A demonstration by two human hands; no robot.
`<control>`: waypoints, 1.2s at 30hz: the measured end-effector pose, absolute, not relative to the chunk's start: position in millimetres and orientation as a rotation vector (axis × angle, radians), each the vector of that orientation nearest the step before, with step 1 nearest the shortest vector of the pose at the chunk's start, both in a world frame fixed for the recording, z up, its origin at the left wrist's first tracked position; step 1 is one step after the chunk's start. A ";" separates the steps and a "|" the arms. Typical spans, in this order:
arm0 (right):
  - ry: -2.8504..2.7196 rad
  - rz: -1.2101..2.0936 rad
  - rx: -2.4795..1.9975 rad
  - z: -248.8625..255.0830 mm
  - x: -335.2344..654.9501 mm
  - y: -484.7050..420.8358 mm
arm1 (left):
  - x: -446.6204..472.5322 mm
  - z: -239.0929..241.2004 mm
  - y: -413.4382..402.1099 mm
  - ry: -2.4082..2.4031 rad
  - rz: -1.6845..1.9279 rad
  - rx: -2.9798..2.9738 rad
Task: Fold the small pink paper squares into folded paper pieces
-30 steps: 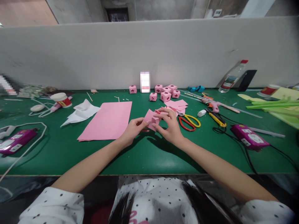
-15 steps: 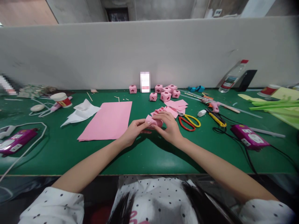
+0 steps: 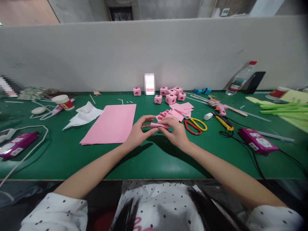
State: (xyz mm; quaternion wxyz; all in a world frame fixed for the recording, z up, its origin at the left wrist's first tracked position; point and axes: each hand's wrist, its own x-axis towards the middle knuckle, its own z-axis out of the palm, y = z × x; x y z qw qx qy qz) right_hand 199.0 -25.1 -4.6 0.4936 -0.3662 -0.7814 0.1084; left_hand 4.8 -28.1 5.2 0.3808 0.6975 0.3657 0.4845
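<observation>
Both my hands meet over the green table [image 3: 149,160], holding a small folded pink paper piece [image 3: 157,125] between them. My left hand [image 3: 139,132] pinches its left end with thumb and fingers. My right hand [image 3: 176,131] grips its right end, fingers curled over it. Just behind lies a heap of small pink paper squares [image 3: 179,110], and several finished pink paper cubes [image 3: 171,95] stand farther back. A large pink sheet [image 3: 111,123] lies flat to the left of my hands.
Scissors with red and yellow handles [image 3: 195,125] lie right of my hands, with a glue gun [image 3: 220,109], cables and a magenta device [image 3: 257,143] beyond. White paper [image 3: 84,116], a paper cup [image 3: 63,102] and another magenta device [image 3: 16,144] sit left. A bottle [image 3: 239,80] leans on the grey partition.
The pink piece went from a spread, partly cube-like shape to a flattened narrow fold held level between both hands. My hands stayed in about the same place.
</observation>
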 end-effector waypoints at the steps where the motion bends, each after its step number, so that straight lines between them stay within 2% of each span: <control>1: -1.892 0.289 -0.889 -5.1 198.9 -25.0 | 4.6 5.4 -28.5 0.930 1.224 1.807; 15: -1.796 0.474 -0.945 -2.7 197.4 -29.6 | 3.0 3.2 -28.0 1.010 1.307 1.839; 36: -1.788 0.527 -0.956 1.4 197.8 -30.7 | 3.7 1.5 -28.2 1.012 1.284 1.814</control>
